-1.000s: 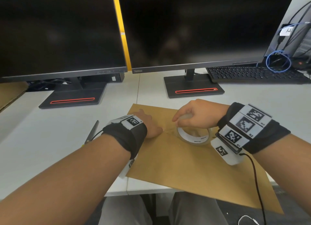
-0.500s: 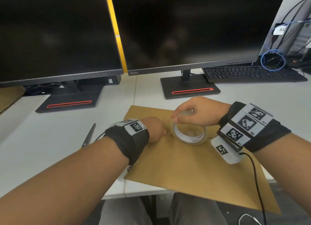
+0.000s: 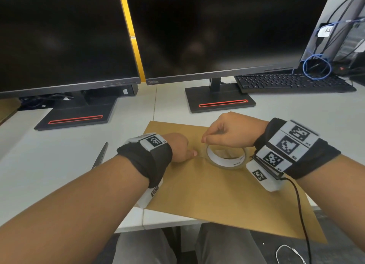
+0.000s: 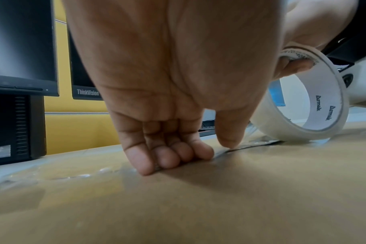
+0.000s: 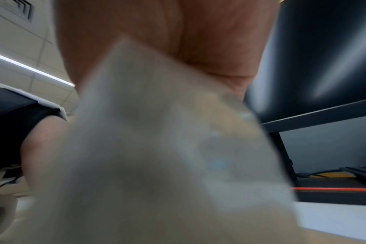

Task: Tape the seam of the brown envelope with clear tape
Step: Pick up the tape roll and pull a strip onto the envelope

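Note:
The brown envelope (image 3: pixel 227 200) lies flat on the white desk, its near edge hanging over the front. My right hand (image 3: pixel 231 131) grips the clear tape roll (image 3: pixel 227 157) from above, and the roll stands tilted on the envelope. In the left wrist view the roll (image 4: pixel 316 105) touches the paper at the seam (image 4: pixel 251 146). My left hand (image 3: pixel 179 147) sits just left of the roll, fingers curled with their tips on the envelope (image 4: pixel 198 206). Its thumb (image 4: pixel 228 142) presses the tape down on the seam. The blurred roll (image 5: pixel 157 148) fills the right wrist view.
Scissors (image 3: pixel 100 155) lie on the desk left of my left wrist. Two dark monitors on black stands (image 3: pixel 219 101) stand behind the envelope. A black keyboard (image 3: pixel 292 82) and blue cable (image 3: pixel 316 66) are at the far right.
My left hand has slid a little to the right along the seam, closer to the roll. The right hand keeps its grip on the roll.

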{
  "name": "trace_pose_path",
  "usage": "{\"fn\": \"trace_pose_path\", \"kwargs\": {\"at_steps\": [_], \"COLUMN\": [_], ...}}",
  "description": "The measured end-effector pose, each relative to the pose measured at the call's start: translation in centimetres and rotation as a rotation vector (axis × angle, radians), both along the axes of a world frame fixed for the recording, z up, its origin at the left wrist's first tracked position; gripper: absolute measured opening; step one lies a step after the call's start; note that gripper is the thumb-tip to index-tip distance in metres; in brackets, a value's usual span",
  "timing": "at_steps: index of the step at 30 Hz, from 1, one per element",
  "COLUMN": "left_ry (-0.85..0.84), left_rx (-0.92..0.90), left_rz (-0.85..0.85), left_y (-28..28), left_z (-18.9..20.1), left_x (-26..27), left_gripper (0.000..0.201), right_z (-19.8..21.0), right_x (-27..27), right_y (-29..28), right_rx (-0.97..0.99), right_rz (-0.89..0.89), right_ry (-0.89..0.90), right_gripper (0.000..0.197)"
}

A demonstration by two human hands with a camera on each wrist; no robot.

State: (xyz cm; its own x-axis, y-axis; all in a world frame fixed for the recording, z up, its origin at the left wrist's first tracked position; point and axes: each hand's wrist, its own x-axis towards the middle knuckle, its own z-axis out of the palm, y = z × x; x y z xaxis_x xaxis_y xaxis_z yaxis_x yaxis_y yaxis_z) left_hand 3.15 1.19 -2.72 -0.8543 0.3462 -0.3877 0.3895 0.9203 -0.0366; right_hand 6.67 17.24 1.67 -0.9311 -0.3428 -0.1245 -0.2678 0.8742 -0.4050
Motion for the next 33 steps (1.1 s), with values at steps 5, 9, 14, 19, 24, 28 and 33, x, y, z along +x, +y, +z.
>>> {"fn": "trace_pose_path", "kwargs": {"at_steps": [5,9,14,19,24,28,33], "left_ry": [0.021,0.020,0.037,0.046,0.063,0.066,0.052], "left_rx": [-0.005,-0.006,-0.006,-0.034,-0.074,-0.071,-0.060], "left_rz": [-0.017,-0.002,0.005,0.005,0.012,0.044,0.039], "left_y": [0.0,0.1,0.5,0.8,1.6,1.7,1.7], "left_z": [-0.1,-0.2,-0.4,0.0,0.4,0.2,0.2], "left_x": [0.0,-0.1,0.0,0.5,1.2,1.3,1.3], "left_gripper": [0.054,0.055,0.054,0.053,0.048,0.048,0.056], "right_z": [0.0,-0.1,0.0,0.2,-0.2,-0.5,-0.1], "right_x": [-0.1,-0.1,0.0,0.3,0.5,0.4,0.2], "right_y": [-0.5,-0.1,0.0,0.0,0.4,0.3,0.5], "right_rx": [-0.003,0.075,0.119,0.159,0.118,0.100,0.056], "right_rz": [-0.014,-0.019,-0.010,0.017,0.026,0.034,0.009], "right_ry": [-0.010,-0.017,-0.025,-0.049,0.015,0.063,0.019], "right_gripper": [0.025,0.024,0.024,0.027,0.017,0.015,0.018]}}
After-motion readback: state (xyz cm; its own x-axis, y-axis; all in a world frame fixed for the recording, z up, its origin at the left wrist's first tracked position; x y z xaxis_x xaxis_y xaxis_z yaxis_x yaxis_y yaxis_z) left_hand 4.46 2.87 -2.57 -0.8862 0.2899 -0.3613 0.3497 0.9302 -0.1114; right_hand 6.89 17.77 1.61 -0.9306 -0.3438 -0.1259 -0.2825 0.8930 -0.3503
